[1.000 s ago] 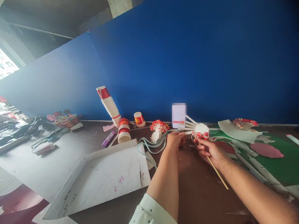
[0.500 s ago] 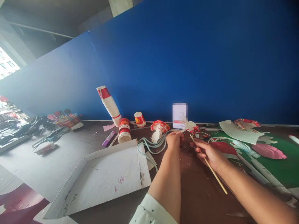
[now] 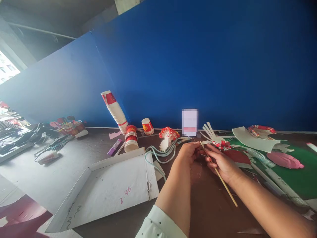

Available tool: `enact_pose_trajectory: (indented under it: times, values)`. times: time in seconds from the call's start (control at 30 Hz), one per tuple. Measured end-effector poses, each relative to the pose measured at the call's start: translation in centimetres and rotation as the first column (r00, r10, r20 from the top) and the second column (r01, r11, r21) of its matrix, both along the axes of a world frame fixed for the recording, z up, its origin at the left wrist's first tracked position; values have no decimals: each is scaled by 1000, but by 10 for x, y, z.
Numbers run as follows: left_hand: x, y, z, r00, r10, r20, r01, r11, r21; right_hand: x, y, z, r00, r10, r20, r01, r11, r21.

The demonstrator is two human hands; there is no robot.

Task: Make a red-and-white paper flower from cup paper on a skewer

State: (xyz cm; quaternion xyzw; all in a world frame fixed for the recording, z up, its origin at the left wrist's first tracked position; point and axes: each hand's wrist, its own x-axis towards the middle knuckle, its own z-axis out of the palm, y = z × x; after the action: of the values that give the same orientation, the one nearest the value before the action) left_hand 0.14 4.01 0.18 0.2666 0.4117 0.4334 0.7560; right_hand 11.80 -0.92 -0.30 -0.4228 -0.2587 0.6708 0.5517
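Note:
My right hand [image 3: 221, 162] is closed round a thin wooden stick [image 3: 226, 188] that slants toward the near right. At the stick's far end sits a paper-cup flower [image 3: 215, 137] with white strips fanned out and red curled edges. My left hand [image 3: 188, 150] is closed in a pinch at the stick just below the flower, touching my right hand's fingers. Both hands hover over the dark brown table [image 3: 208, 205].
A flat white cardboard tray [image 3: 109, 190] lies at the near left. Behind it stand a leaning stack of paper cups [image 3: 115, 111], cut cups [image 3: 131, 138], a purple glue stick [image 3: 113, 147] and pale tubing [image 3: 160, 152]. Green sheet [image 3: 297, 175] with pink shapes and paper rolls fills the right.
The flower has turned on the stick, its white strips now pointing up and back. My left hand has shifted right to meet my right hand at the stick.

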Motion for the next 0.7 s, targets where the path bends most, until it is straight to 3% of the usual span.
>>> enact_pose_trajectory:
  times: [0.2, 0.4, 0.7]
  values:
    - [-8, 1, 2, 993, -71, 97, 74, 997, -19, 4, 3, -2, 999, 2, 35, -2, 1000, 7]
    - [-18, 0, 1, 967, -195, 164, 180, 978, 104, 12, 4, -2, 999, 20, 30, -21, 1000, 17]
    - [-16, 6, -5, 976, -159, 149, 147, 985, 85, 13, 2, 6, 980, 50, 192, -57, 998, 28]
